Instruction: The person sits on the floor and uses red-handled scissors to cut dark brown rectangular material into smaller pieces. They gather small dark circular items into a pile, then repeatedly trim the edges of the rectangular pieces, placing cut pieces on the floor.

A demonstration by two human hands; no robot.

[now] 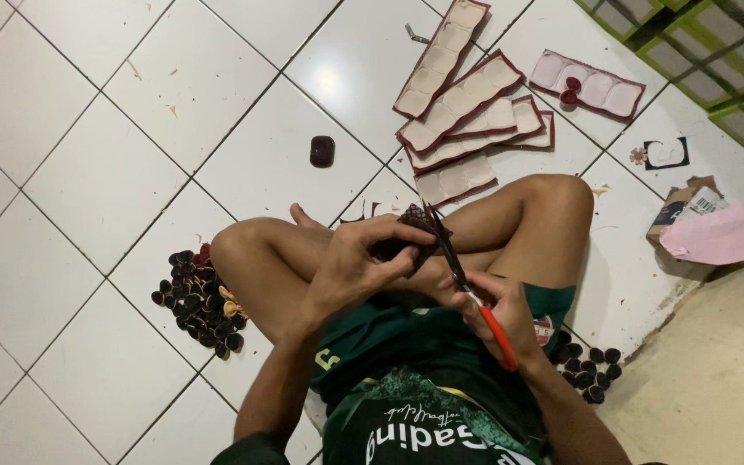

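Left hand [363, 258], fingers closed, grips a small dark maroon piece [413, 231] at frame centre; red-handled scissors [467, 288] are clasped by right hand [497, 314].

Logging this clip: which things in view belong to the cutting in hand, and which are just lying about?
In use:
left hand holding a dark piece
right hand with red-handled scissors
dark cut pieces, left pile
right pile
punched-out sheets

Lying about:
pink paper
cardboard box
lone dark piece
green frame
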